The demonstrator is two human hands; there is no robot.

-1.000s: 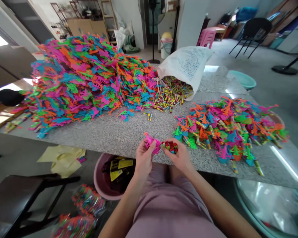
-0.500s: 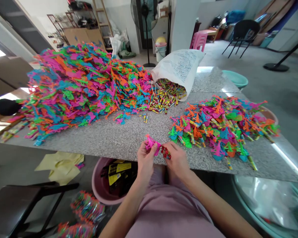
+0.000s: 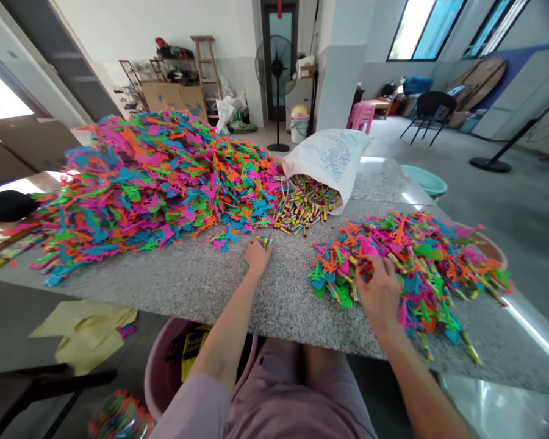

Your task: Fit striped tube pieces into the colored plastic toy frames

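My left hand (image 3: 257, 257) reaches to the middle of the tabletop, its fingers bunched at a few small yellow striped tubes (image 3: 266, 241). Whether it grips one is hidden. On the right, my right hand (image 3: 379, 296) is over the near-left part of a pile of coloured plastic pieces with striped tubes (image 3: 421, 250). Small shiny red pieces (image 3: 365, 269) show inside its curled fingers. A bright pink plastic piece (image 3: 368, 246) lies just beyond those fingertips; I cannot tell if they still touch it.
A large heap of coloured plastic pieces (image 3: 155, 183) covers the left of the speckled stone table (image 3: 283, 292). Behind, a white sack (image 3: 332, 161) spills yellow striped tubes (image 3: 304, 204). Below the near edge stands a pink tub (image 3: 153, 372); a green basin (image 3: 423, 180) is beyond the right side.
My hands, earlier together at the near edge around a pink plastic piece, have separated. The left went forward to the loose tubes, the right moved over the right pile. The camera view tilted up.
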